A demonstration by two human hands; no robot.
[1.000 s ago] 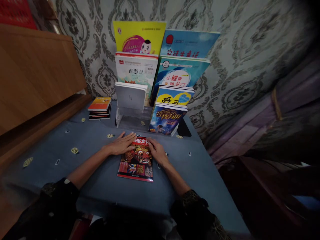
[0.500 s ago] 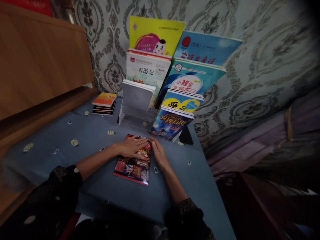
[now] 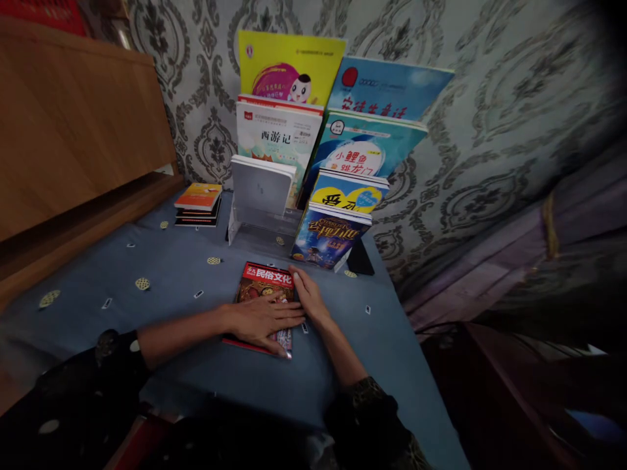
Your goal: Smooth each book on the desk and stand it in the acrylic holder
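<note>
A red-covered book (image 3: pixel 264 279) with white title characters lies flat on the blue cloth. My left hand (image 3: pixel 260 320) rests flat across its lower half, fingers stretched to the right and slightly apart. Along the book's upper right edge is my right hand (image 3: pixel 311 299), turned on its side with the fingers extended; the left fingertips reach close to its palm. Behind the book stands a clear display rack (image 3: pixel 262 238) with books in tiers. A grey-covered book (image 3: pixel 262 186) and a dark blue book (image 3: pixel 328 238) sit at its front.
A small stack of orange and black books (image 3: pixel 198 197) lies at the back left, beside a wooden cabinet (image 3: pixel 83 111). Yellow (image 3: pixel 289 55), white (image 3: pixel 277 134) and teal (image 3: pixel 369 143) books fill the rack's higher tiers. A dark flat object (image 3: pixel 361 258) lies at the rack's right.
My left hand has slid down the cover toward me, uncovering the title at the top. My right hand stays by the book's right edge. The view has shifted slightly.
</note>
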